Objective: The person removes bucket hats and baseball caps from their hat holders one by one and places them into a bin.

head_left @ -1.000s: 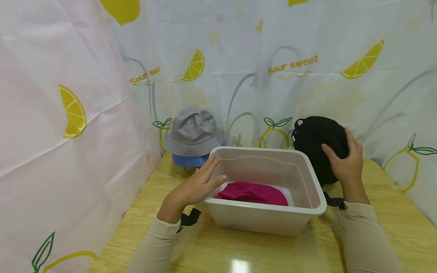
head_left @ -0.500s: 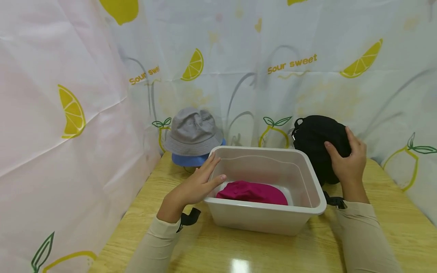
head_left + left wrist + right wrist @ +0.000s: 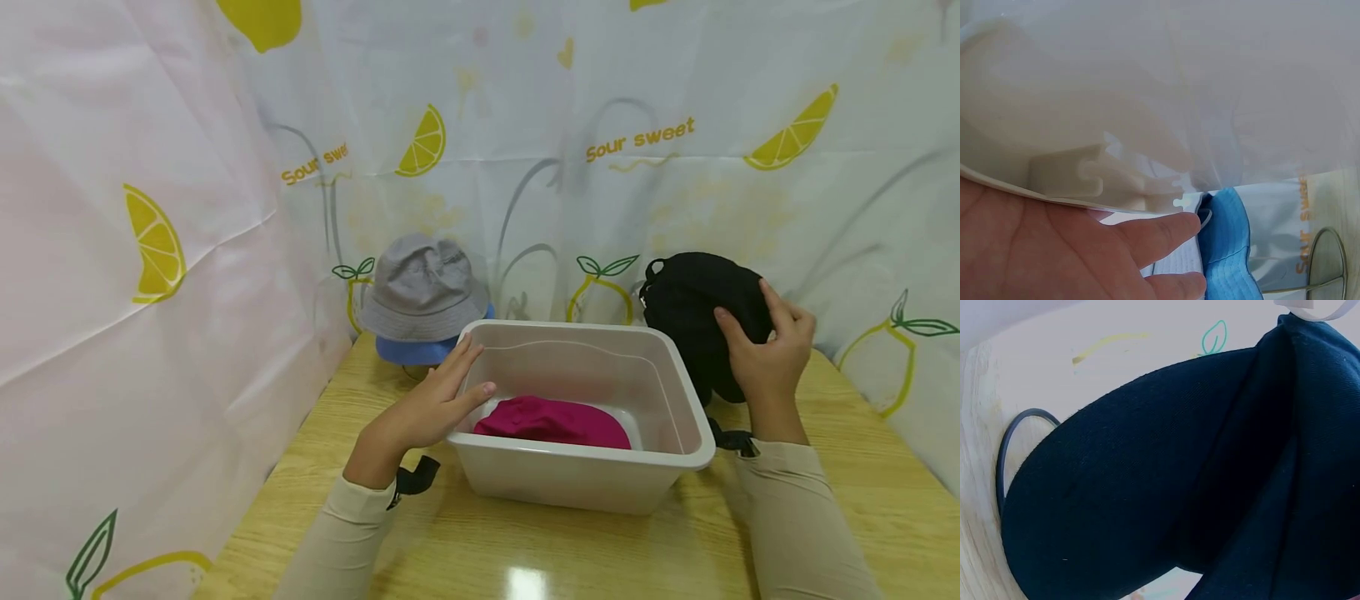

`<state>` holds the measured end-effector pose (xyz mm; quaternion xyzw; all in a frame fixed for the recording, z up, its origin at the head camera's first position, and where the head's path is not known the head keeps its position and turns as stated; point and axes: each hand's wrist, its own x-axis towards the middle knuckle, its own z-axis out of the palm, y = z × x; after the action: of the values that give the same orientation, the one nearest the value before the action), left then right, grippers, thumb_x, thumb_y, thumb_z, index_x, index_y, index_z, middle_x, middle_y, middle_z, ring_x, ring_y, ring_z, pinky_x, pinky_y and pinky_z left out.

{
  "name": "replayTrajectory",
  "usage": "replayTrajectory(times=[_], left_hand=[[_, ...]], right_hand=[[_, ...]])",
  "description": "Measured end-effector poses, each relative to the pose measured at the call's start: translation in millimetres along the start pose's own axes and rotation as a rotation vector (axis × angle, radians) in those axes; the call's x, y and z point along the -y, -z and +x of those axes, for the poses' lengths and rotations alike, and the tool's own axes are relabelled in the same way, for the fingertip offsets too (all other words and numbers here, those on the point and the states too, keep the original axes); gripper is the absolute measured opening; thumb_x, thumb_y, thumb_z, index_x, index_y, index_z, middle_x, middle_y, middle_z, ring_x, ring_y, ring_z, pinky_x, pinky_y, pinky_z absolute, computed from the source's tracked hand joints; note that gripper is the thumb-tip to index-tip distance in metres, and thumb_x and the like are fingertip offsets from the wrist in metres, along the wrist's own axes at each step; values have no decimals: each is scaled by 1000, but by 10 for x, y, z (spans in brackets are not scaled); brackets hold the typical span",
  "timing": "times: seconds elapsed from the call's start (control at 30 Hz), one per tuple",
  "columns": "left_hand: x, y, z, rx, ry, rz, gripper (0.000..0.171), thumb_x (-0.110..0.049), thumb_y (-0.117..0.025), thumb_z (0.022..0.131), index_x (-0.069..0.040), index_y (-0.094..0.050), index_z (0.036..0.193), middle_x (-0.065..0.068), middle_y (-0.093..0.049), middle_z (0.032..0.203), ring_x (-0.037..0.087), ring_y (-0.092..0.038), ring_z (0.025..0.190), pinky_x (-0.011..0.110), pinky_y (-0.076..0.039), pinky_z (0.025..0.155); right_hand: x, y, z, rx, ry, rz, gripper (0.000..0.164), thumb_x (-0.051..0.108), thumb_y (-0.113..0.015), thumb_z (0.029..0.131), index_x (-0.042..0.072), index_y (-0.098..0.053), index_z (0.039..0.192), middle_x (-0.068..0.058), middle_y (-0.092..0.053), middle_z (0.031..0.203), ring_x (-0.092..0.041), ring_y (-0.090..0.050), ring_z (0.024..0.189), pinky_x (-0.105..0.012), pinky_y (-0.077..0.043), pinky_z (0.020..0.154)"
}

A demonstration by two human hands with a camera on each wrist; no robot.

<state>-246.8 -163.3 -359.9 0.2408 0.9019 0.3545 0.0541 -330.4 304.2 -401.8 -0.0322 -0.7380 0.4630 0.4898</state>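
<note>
My left hand (image 3: pixel 427 408) rests along the left side of a white plastic bin (image 3: pixel 577 479), its fingers straight at the rim. In the left wrist view the palm lies beside the outer wall of the bin. Inside the bin lies a magenta cap (image 3: pixel 558 423). To the bin's right, my right hand (image 3: pixel 774 354) holds the side of a black cap (image 3: pixel 697 292) between thumb and fingers. The right wrist view is filled by the dark brim (image 3: pixel 1110 481) and the folded crown (image 3: pixel 1329 437); the right hand's fingers are hidden there.
A grey bucket hat (image 3: pixel 423 287) sits over a blue hat (image 3: pixel 412 351) at the back left, with a wire stand (image 3: pixel 1329 256) close by. The wooden table (image 3: pixel 420 550) meets a lemon-print cloth (image 3: pixel 525 200) behind and at both sides.
My right hand has shifted slightly to the right, drawing the black cap's side outward with it. The left hand and the bin stay in place.
</note>
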Motion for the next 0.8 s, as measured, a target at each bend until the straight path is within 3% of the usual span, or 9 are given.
replayTrajectory(times=[0.2, 0.37, 0.5, 0.63, 0.8], left_hand=[[15, 0, 2, 3, 2, -1, 83, -66, -38, 106, -18, -13, 168, -4, 8, 175, 19, 3, 161, 68, 3, 124], [21, 1, 8, 2, -4, -3, 83, -66, -38, 106, -18, -13, 168, -3, 7, 175, 19, 3, 161, 69, 3, 123], [22, 1, 12, 3, -9, -6, 83, -66, -38, 105, -18, -13, 168, -3, 7, 175, 19, 3, 161, 70, 2, 123], [21, 1, 12, 5, -11, -8, 83, -66, -38, 105, -18, -13, 168, -3, 8, 175, 18, 4, 161, 69, 3, 123], [6, 4, 1, 5, -3, -6, 84, -66, -38, 105, -17, -12, 168, -3, 8, 175, 17, 5, 161, 69, 3, 123]], right_hand=[[87, -3, -14, -41, 28, -2, 68, 37, -90, 80, 33, -64, 142, 28, -34, 113, 10, -33, 104, -24, -27, 89], [454, 32, -80, -60, 21, 34, 66, 34, -87, 83, 15, -65, 143, 24, -33, 111, 7, -31, 101, -22, -24, 88], [643, 60, -113, -76, 21, 52, 67, 34, -87, 84, 8, -65, 141, 23, -34, 108, 5, -31, 100, -20, -24, 88], [527, 40, -73, -97, 28, 35, 66, 36, -88, 82, 14, -66, 140, 24, -34, 109, 7, -32, 101, -19, -26, 88], [252, 10, 16, -117, 58, -2, 65, 44, -89, 80, 32, -66, 140, 27, -34, 110, 9, -33, 100, -20, -29, 87]])
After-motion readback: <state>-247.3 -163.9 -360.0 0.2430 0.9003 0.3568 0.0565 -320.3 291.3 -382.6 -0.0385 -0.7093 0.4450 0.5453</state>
